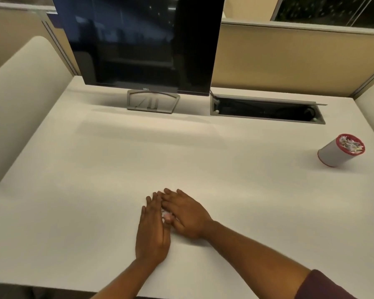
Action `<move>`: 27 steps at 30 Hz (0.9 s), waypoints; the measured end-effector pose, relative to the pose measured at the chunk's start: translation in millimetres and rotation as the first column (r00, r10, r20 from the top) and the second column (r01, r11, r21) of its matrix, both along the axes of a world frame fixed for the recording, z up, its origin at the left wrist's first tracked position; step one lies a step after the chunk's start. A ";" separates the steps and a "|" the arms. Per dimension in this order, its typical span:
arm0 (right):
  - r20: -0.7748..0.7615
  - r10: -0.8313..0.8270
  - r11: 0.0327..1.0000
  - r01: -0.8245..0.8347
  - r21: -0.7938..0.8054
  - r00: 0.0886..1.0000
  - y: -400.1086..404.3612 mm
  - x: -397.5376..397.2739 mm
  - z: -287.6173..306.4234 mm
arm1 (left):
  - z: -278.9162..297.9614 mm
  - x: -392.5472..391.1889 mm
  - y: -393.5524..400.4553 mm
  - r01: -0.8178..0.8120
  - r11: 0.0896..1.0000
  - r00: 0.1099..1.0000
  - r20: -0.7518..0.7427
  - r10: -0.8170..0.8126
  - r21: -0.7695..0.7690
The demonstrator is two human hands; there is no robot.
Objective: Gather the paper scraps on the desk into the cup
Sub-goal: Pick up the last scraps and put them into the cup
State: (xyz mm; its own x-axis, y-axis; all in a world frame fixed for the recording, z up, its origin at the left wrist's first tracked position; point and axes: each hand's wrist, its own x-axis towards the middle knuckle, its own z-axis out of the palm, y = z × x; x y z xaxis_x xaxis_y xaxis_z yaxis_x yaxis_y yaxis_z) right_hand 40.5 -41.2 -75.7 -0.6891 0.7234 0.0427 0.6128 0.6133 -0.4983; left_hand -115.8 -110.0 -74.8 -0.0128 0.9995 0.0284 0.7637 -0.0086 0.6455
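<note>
Both hands lie together on the white desk near its front middle. My left hand stands on its edge with straight fingers. My right hand lies palm down beside it, fingers straight and meeting the left fingertips. Between the two palms a small heap of paper scraps shows, mostly hidden by the hands. A white cup with red rims stands far off at the right of the desk, holding several paper scraps.
A dark monitor on a grey stand stands at the back of the desk. To its right is an open cable tray sunk in the desk. Beige partitions close the back and sides.
</note>
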 end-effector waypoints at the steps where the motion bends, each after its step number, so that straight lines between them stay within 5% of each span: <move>1: 0.002 0.000 1.000 0.000 0.006 1.000 -5.1 5.1 -0.9 | -1.1 8.1 -2.4 0.014 1.000 1.000 -0.028 -0.014 -0.007; 6: 0.006 -0.078 0.996 0.078 0.046 0.997 -27.2 36.6 -3.9 | -4.3 41.0 -8.1 0.096 0.994 0.981 -0.162 -0.102 -0.048; 16: 0.045 -0.394 0.919 0.395 0.007 0.918 -40.3 168.5 0.3 | 8.8 204.0 -7.1 0.119 0.984 0.987 -0.096 -0.132 -0.132; 22: -0.048 -0.563 0.826 0.559 -0.080 0.825 -30.7 236.2 10.2 | 9.0 251.7 28.9 0.332 0.937 0.938 0.141 -0.317 -0.104; 27: -0.246 -0.739 0.669 0.726 -0.161 0.627 -38.1 265.3 17.1 | 7.8 219.6 35.1 0.332 0.942 0.893 0.342 -0.294 -0.057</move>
State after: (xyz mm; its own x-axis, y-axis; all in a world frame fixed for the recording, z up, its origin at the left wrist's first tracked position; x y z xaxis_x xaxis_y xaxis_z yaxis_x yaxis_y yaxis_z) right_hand 305.8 -79.4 -58.5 0.1053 0.9900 0.0937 0.6879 -0.0044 -0.7258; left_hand 103.8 -74.9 -67.0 0.3119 0.9495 -0.0345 0.4820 -0.1269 0.8669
